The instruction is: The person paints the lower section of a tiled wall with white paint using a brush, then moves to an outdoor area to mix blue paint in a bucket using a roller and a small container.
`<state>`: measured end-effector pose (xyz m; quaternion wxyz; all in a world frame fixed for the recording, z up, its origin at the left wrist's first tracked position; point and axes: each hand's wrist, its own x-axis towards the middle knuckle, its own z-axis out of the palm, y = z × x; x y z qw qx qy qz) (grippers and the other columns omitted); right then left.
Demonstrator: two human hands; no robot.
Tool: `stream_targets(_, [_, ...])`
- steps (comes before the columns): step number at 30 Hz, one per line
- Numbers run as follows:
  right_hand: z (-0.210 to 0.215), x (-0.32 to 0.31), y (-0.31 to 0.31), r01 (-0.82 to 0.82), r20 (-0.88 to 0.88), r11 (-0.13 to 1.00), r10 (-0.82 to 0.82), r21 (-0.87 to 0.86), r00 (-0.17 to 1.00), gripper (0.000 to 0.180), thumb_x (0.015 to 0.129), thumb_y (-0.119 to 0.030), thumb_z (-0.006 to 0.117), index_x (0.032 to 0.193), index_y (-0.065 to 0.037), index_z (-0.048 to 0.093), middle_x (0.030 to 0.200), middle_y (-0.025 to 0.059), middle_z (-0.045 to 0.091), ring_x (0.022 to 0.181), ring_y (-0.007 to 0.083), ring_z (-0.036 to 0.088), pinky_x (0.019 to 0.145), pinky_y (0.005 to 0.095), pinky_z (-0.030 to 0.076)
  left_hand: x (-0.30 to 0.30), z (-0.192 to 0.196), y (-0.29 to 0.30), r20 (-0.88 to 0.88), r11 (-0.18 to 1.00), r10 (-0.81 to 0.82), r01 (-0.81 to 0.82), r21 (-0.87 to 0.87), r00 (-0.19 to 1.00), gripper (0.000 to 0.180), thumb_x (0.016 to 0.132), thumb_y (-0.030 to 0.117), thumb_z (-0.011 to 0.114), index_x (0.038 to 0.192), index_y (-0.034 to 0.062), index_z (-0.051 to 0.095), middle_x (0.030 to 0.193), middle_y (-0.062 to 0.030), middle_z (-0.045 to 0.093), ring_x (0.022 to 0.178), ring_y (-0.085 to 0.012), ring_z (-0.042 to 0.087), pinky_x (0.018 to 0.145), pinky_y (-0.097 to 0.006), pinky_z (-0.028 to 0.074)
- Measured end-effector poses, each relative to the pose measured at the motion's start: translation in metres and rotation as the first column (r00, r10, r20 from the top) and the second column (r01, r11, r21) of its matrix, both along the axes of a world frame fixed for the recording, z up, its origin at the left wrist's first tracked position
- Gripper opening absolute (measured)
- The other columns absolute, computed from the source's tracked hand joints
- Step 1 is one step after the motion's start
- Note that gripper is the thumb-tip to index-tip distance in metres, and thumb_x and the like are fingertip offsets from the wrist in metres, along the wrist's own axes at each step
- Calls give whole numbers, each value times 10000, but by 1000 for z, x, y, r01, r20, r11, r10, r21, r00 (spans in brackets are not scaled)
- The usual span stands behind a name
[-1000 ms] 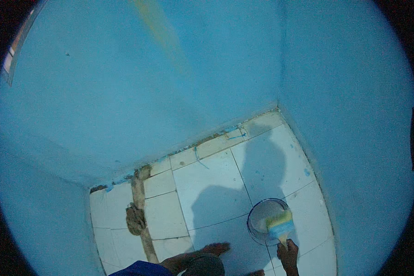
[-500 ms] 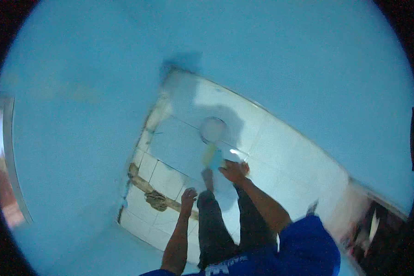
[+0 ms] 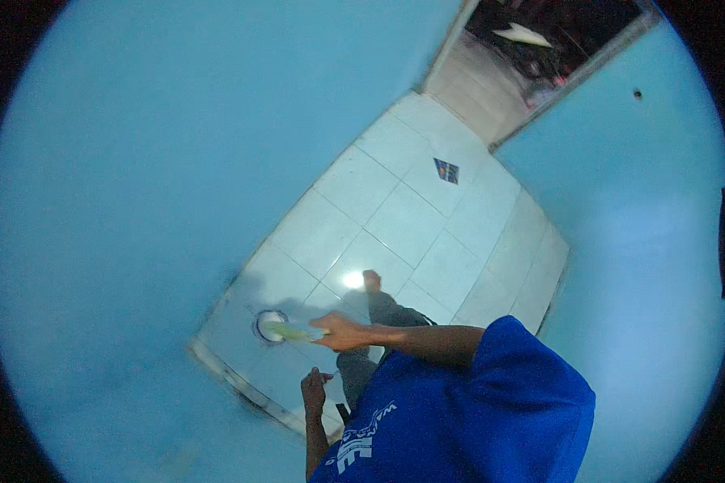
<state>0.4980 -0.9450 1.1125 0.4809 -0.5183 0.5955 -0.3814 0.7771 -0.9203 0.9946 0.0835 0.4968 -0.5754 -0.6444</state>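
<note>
My right hand (image 3: 342, 332) is closed around one end of a flat, yellow-green and pale blue thing (image 3: 294, 330), perhaps a packet or a cloth; blur hides its kind. Its far end reaches over a round white bowl or tub (image 3: 271, 325) with a dark rim, which stands on the tiles; I cannot tell whether the two touch. Below and to the left of my legs hangs my left hand (image 3: 315, 390), with loosely bent fingers, the thumb apart and nothing visible in it.
Pale blue walls (image 3: 121, 201) enclose the white tiled floor (image 3: 403, 217). A small dark blue printed card or sheet (image 3: 446, 171) lies on the tiles. At the upper right, a doorway (image 3: 491, 88) leads to a dark area with clutter.
My view has turned, so the doorway now shows at the upper right and the bowl at the lower left. My right hand still holds the yellow-green thing, now stretched left toward the bowl.
</note>
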Motion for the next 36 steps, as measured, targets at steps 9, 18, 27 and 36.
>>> stream_targets(9, [-42,-182,145,581,-181,807,-559,107,809,447,821,-263,711,1177,1,651,921,256,693,821,403,693,784,474,548,-172,30,-124,508,121,-750,843,-524,423,194,949,111,553,1099,1,606,1096,-246,619,925,-432,627,788,-501,517])
stream_targets(18, [-32,-365,198,760,-224,626,-726,177,650,315,936,-211,666,1092,63,657,920,231,714,816,212,694,742,382,548,-327,-3,-79,407,466,-697,804,-368,590,243,947,163,542,1137,18,590,1098,-270,601,1010,-447,594,831,-506,486])
stream_targets(27, [-33,-575,164,954,-212,295,-930,60,301,374,954,-354,629,971,17,670,735,199,646,667,266,628,651,397,489,-573,70,-148,197,778,-556,589,-219,807,221,914,164,616,1076,14,592,1027,-168,626,906,-295,625,786,-395,511])
stream_targets(36, [-52,-679,179,977,-277,-212,-941,37,-194,433,952,-376,629,846,43,659,678,131,632,641,208,591,615,380,466,-1016,222,-267,-191,537,-844,784,-312,502,270,1003,260,557,1098,13,612,1048,-102,676,997,-215,639,926,-359,480])
